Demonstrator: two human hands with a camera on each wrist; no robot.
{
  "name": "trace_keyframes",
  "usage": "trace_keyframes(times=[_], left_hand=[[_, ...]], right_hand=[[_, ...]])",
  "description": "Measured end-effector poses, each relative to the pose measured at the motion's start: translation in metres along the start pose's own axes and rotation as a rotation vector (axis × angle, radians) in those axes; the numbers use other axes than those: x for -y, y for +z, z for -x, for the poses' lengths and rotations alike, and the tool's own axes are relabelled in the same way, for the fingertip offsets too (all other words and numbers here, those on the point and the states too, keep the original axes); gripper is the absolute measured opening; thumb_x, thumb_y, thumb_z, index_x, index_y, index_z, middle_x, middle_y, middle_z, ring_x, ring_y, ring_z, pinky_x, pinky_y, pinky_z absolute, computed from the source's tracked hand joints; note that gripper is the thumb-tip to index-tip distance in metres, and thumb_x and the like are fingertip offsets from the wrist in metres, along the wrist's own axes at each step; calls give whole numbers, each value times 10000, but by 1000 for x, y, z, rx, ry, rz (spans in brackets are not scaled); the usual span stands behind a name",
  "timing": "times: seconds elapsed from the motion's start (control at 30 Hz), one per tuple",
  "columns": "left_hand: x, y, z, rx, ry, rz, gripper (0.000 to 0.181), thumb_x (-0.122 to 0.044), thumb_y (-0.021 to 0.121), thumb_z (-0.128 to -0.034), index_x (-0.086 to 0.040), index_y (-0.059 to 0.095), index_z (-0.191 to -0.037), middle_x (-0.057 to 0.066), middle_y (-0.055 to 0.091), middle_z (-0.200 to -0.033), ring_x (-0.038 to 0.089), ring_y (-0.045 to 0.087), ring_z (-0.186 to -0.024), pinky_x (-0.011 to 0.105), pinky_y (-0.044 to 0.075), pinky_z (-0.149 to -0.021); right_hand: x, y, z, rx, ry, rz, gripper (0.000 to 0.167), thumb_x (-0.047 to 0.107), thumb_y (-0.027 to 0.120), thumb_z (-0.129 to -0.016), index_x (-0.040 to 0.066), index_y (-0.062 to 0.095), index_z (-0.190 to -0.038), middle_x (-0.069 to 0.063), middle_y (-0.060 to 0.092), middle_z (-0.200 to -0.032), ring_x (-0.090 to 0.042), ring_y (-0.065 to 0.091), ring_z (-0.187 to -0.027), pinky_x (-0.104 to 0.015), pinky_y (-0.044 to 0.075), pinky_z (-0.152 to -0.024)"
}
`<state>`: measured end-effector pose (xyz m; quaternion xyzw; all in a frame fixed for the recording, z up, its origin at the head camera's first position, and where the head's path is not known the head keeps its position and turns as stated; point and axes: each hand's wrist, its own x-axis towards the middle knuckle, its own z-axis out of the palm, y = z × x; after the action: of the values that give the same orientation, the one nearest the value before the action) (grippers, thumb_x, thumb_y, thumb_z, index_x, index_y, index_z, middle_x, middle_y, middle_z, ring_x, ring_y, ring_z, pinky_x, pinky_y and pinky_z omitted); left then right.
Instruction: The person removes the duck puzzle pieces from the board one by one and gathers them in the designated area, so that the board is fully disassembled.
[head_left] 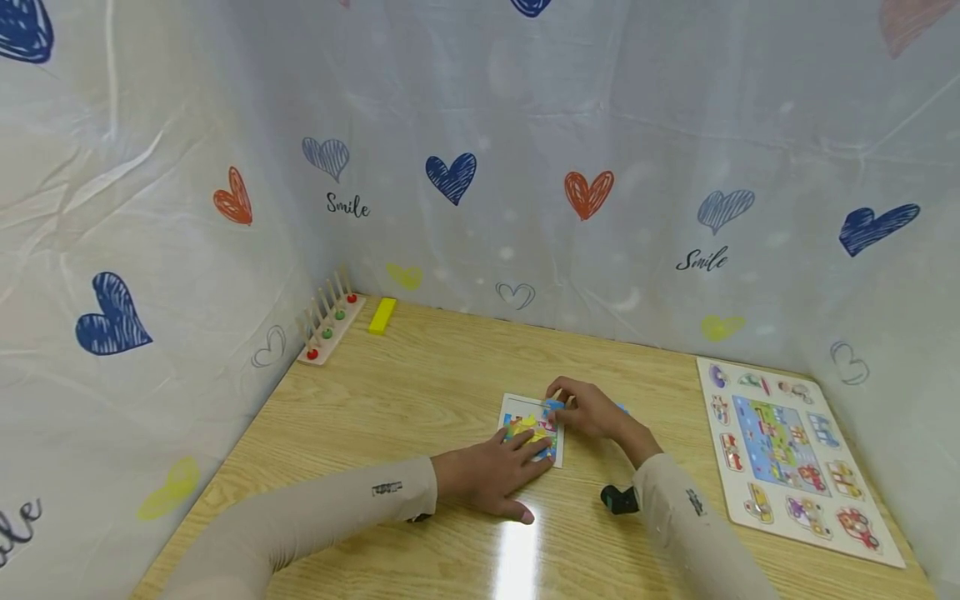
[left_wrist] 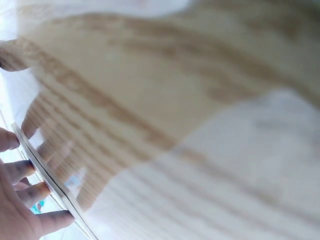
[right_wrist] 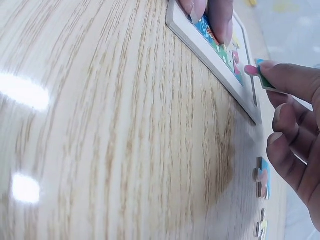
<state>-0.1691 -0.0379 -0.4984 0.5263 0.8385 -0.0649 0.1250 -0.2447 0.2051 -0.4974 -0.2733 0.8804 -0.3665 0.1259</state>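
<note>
A small jigsaw tray (head_left: 513, 399) with a white rim and a colourful, partly covered picture lies on the table. My left hand (head_left: 495, 473) rests on it with spread, straight fingers; in the left wrist view those fingers touch its edge. At the tray's upper right corner, my right hand (head_left: 592, 411) pinches a jigsaw piece (right_wrist: 262, 77) between thumb and fingers. The piece, green, blue and pink, is tilted just above the rim in the right wrist view. Below that hand lie two loose jigsaw pieces, one blue and pink (right_wrist: 265, 178), the other cut off by the frame (right_wrist: 263, 230).
A large picture board (head_left: 724, 493) with vehicle pieces lies at the right. Back left stand a peg board (head_left: 339, 335) with red and green beads and a yellow block (head_left: 382, 317). Heart-printed curtains (head_left: 517, 250) border the table's back and sides.
</note>
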Motion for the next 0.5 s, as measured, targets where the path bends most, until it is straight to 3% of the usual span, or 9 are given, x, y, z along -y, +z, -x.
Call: trace_keyframes(times=[0.3, 0.5], left_hand=[[0, 0, 0, -2, -6, 4, 858, -739, 247, -980, -190, 145, -1631, 67, 95, -1700, 341, 150, -1551, 565, 281, -1182], [-1, -1, 2, -10, -7, 1, 860, -737, 249, -979, -180, 161, -1628, 78, 103, -1698, 350, 161, -1548, 564, 281, -1184]], right_hand=[[1, -6, 5, -52, 18, 31, 225, 76, 630, -978, 101, 656, -1200, -57, 667, -1005, -154, 575, -854, -289, 487, -734], [0, -10, 12, -71, 32, 6, 257, 97, 604, -1004, 61, 648, -1254, -88, 634, -1026, -132, 537, -738, -266, 479, -627]])
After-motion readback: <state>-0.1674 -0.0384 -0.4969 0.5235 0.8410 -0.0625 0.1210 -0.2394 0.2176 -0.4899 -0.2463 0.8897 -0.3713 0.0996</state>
